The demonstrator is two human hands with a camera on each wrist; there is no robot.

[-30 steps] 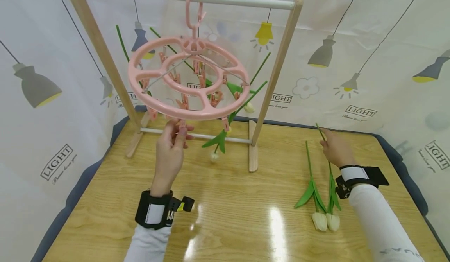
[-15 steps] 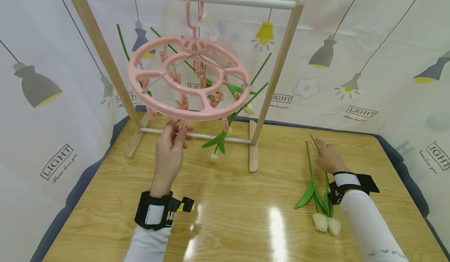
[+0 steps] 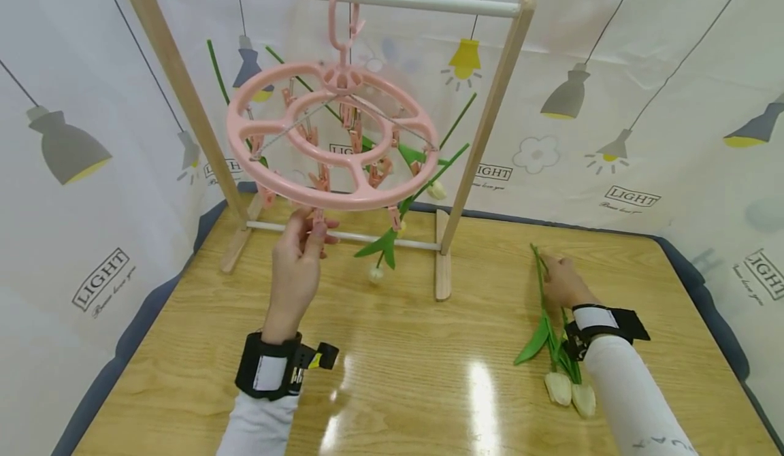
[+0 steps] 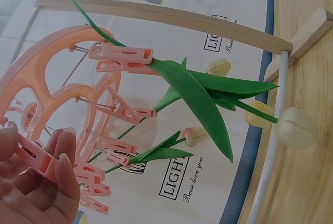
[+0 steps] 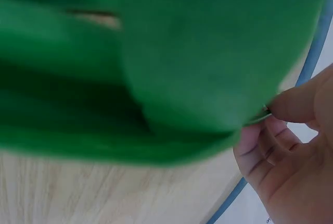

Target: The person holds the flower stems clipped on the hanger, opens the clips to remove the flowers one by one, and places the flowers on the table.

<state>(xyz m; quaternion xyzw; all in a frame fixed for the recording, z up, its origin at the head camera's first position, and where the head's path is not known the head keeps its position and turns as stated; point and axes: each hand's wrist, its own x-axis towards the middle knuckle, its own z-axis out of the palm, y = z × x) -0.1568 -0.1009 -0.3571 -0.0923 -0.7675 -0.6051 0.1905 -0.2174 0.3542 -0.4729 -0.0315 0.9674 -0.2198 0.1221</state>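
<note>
My left hand [image 3: 295,262] pinches a pink clothespin [image 4: 37,157] hanging from the front rim of a round pink clip hanger [image 3: 331,199]. My right hand [image 3: 565,282] holds a tulip by its green stem, low over the table. That white tulip [image 3: 584,400] lies with its bloom beside the bloom of another white tulip [image 3: 558,388], and their stems come together near my fingers. In the right wrist view, a blurred green leaf [image 5: 197,67] hides much, while thumb and fingers pinch the stem at the right.
The hanger hooks over the white top bar [image 3: 429,1] of a wooden-legged rack. Several tulips hang from it bloom down, one white bloom [image 3: 376,275] at the front. Pink clothespins dangle around its rings. Printed cloth [image 3: 551,163] encloses the wooden table [image 3: 392,374].
My right hand has moved left and toward me, drawing the tulip's stem end over to the other tulip's stem. My left hand stays on the clothespin.
</note>
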